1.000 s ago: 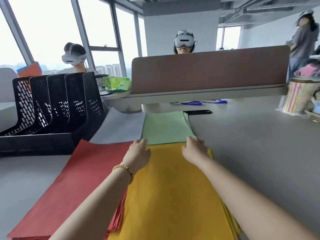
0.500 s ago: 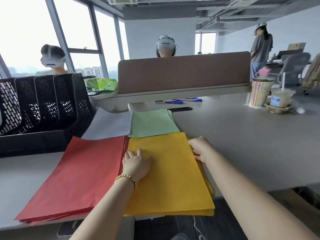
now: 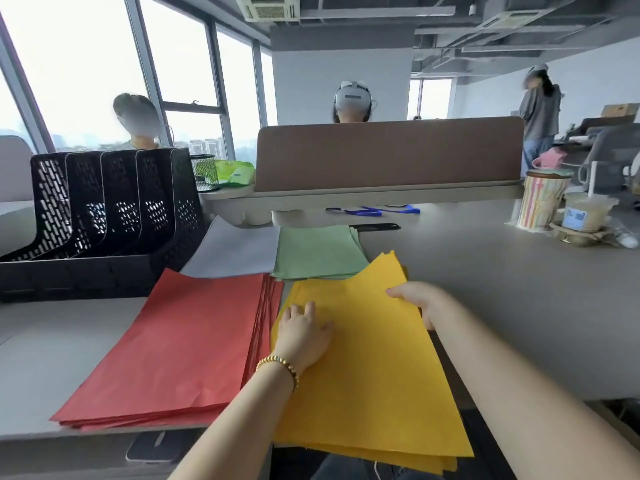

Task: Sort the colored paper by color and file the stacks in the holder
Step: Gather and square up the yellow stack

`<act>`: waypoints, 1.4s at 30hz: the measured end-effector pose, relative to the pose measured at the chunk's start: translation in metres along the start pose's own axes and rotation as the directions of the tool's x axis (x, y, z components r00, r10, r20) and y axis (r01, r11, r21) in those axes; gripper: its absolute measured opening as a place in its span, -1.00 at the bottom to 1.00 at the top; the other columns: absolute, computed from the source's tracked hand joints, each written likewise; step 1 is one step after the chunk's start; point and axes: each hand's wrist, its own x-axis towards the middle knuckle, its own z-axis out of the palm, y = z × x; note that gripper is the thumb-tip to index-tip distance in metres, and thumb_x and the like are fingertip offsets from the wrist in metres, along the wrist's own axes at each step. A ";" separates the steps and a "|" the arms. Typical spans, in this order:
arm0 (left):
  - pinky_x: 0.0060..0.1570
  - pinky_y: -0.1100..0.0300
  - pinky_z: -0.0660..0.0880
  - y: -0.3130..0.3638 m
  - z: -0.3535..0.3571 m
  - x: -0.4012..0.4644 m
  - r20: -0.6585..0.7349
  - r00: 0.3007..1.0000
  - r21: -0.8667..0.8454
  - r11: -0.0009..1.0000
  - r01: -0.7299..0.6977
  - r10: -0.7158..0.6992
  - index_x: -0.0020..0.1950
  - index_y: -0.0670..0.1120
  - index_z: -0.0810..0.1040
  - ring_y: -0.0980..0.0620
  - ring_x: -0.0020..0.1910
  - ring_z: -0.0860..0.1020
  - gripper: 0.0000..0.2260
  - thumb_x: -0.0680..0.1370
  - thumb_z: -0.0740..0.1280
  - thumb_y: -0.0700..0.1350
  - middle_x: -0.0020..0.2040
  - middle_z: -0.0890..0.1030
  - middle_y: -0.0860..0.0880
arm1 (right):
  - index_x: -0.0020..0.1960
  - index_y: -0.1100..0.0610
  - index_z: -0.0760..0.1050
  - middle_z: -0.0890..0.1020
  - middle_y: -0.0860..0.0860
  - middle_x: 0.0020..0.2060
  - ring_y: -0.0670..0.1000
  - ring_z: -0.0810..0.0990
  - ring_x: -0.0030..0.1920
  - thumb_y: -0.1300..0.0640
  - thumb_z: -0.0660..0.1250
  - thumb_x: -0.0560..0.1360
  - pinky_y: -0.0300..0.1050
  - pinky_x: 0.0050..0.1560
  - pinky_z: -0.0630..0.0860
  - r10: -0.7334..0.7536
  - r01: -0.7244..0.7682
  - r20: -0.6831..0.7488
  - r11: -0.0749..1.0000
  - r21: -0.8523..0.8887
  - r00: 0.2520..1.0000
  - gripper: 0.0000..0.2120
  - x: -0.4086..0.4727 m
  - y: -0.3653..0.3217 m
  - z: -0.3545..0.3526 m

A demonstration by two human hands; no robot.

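Yellow paper is what both hands are working on, in the lower middle of the frame. The left hand lies flat on top of the stack with its fingers spread and fairly straight, pressing down near the left edge. The right hand grips the stack's right edge, thumb on top and fingers tucked underneath, and the far right corner is lifted and curling off the tabletop. The near end of the stack hangs out past the tabletop's front edge.

Just left of it, edges touching or nearly so, lies the red stack, roughly squared but with fanned edges. Beyond these, toward the centre of the frame, sit the green stack and, on its left, a white or pale grey stack, part of it tucked beside the holder.

The black mesh holder stands at the left of the frame with several upright slots, and no paper shows in any of them.

By my judgement the sorting looks finished, since four single-colour piles are laid out and no mixed pile is in view. The filing looks not yet begun: the yellow stack seems about to be picked up first, and all four still have to go into the slots.
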 end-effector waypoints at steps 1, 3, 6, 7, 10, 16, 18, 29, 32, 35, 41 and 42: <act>0.39 0.07 0.24 -0.001 -0.004 0.000 -0.016 1.000 -0.065 0.998 -0.004 0.003 0.50 -0.11 0.13 -0.15 0.45 0.22 -0.50 0.62 0.10 0.07 0.47 0.24 -0.20 | 0.39 0.31 0.31 0.44 0.23 0.33 0.23 0.44 0.31 0.10 0.30 0.53 0.11 0.30 0.38 0.004 -0.004 -0.012 1.000 0.014 1.000 -0.50 -0.002 0.005 -0.004; 0.26 0.09 0.36 -0.006 -0.013 0.004 -0.055 0.998 -0.124 0.992 -0.001 -0.006 0.46 -0.14 0.21 -0.14 0.35 0.36 -0.56 0.62 0.09 0.03 0.39 0.37 -0.19 | 0.32 0.31 0.39 0.52 0.24 0.24 0.22 0.50 0.23 0.15 0.29 0.54 0.09 0.27 0.40 0.003 -0.001 -0.037 0.999 0.037 0.999 -0.60 -0.009 0.015 -0.012; 0.46 0.04 0.10 -0.016 -0.008 0.009 -0.045 0.999 0.043 0.999 0.021 -0.019 0.49 -0.16 0.13 -0.15 0.50 0.12 -0.47 0.62 0.03 0.13 0.49 0.18 -0.22 | 0.25 0.24 0.46 0.58 0.20 0.15 0.16 0.57 0.07 0.17 0.30 0.54 0.04 0.04 0.51 -0.112 0.107 0.014 0.976 0.189 0.994 -0.70 -0.018 0.024 -0.017; 0.48 0.04 0.03 -0.014 -0.003 0.008 -0.032 0.999 0.075 0.997 0.010 -0.008 0.51 -0.15 0.10 -0.13 0.52 0.06 -0.43 0.62 0.01 0.17 0.52 0.13 -0.21 | 0.20 0.21 0.47 0.61 0.17 0.08 0.13 0.58 -0.02 0.15 0.30 0.54 -0.03 -0.09 0.51 -0.160 0.148 0.034 0.959 0.240 0.986 -0.74 -0.021 0.024 -0.017; 0.39 0.04 0.25 -0.002 -0.003 0.007 0.006 1.000 0.056 0.998 -0.019 0.019 0.52 -0.11 0.08 -0.16 0.46 0.23 -0.39 0.59 0.04 0.22 0.49 0.21 -0.21 | 0.27 0.21 0.41 0.59 0.16 0.08 0.18 0.58 0.02 0.09 0.31 0.53 0.00 -0.05 0.52 -0.164 0.157 0.018 0.966 0.207 0.986 -0.64 -0.019 0.021 -0.004; 0.20 0.06 0.47 -0.025 -0.042 0.022 0.125 0.990 -0.384 0.923 -0.016 0.069 0.49 -0.10 0.13 -0.06 0.21 0.49 -0.35 0.52 0.32 0.10 0.36 0.41 -0.12 | 0.39 0.24 0.29 0.49 0.20 0.26 0.23 0.50 0.22 0.05 0.36 0.50 0.13 0.24 0.43 -0.208 0.227 -0.118 0.957 0.180 0.971 -0.45 -0.015 0.005 0.004; 0.17 0.06 0.50 -0.034 -0.049 0.021 0.128 0.989 -0.633 0.774 0.028 0.068 0.43 -0.11 0.23 -0.03 0.18 0.53 -0.29 0.42 0.40 0.17 0.33 0.45 -0.11 | 0.39 0.18 0.32 0.50 0.14 0.27 0.21 0.48 0.25 -0.11 0.40 0.43 0.19 0.30 0.40 -0.257 0.289 -0.150 0.920 0.264 0.955 -0.35 -0.018 -0.003 0.000; 0.00 0.01 0.58 0.000 -0.105 0.013 -0.179 0.984 -0.929 0.332 -0.162 -0.021 -0.02 -0.08 0.55 -0.04 -0.15 0.61 -0.86 0.59 0.25 -0.04 -0.09 0.64 -0.08 | -0.24 0.10 0.33 0.31 -0.03 -0.41 -0.07 0.29 -0.42 -0.12 0.14 0.58 -0.17 -0.45 0.21 -0.565 0.638 -0.421 0.769 0.041 0.709 -0.65 -0.061 -0.087 0.009; 0.06 -0.03 0.56 0.006 -0.127 0.017 -0.324 0.944 -0.870 0.412 -0.271 -0.065 -0.11 -0.02 0.55 -0.08 -0.08 0.60 -0.85 0.59 0.25 0.00 -0.06 0.63 -0.08 | -0.33 0.06 0.27 0.26 -0.04 -0.46 -0.08 0.24 -0.46 -0.06 0.17 0.59 -0.29 -0.53 0.20 -0.645 0.701 -0.371 0.713 0.022 0.668 -0.64 -0.075 -0.102 0.005; 0.05 0.01 0.55 0.008 -0.133 0.017 -0.341 0.938 -0.848 0.447 -0.284 -0.052 -0.13 0.00 0.53 -0.09 -0.06 0.60 -0.84 0.60 0.23 -0.01 -0.07 0.62 -0.07 | -0.19 0.11 0.37 0.32 -0.04 -0.40 -0.06 0.31 -0.39 -0.03 0.15 0.61 -0.22 -0.40 0.26 -0.661 0.697 -0.332 0.717 -0.017 0.673 -0.72 -0.077 -0.100 0.001; 0.00 0.07 0.54 0.002 -0.105 0.023 -0.008 1.000 -0.727 0.687 0.008 -0.019 0.14 -0.19 0.53 -0.06 -0.18 0.57 -0.82 0.59 0.24 -0.19 -0.08 0.61 -0.14 | 0.35 0.30 0.35 0.49 0.20 0.23 0.19 0.48 0.21 0.12 0.17 0.61 -0.07 0.11 0.39 -0.365 0.290 -0.256 0.913 -0.288 0.895 -0.63 -0.048 -0.068 -0.006; -0.02 0.10 0.53 -0.001 -0.095 0.024 0.015 1.000 -0.590 0.807 0.026 -0.021 0.13 -0.23 0.54 -0.07 -0.15 0.57 -0.81 0.57 0.25 -0.19 -0.05 0.60 -0.15 | 0.38 0.31 0.31 0.44 0.21 0.30 0.20 0.44 0.28 0.14 0.16 0.61 -0.03 0.18 0.39 -0.298 0.206 -0.248 0.919 -0.337 0.922 -0.61 -0.046 -0.057 -0.004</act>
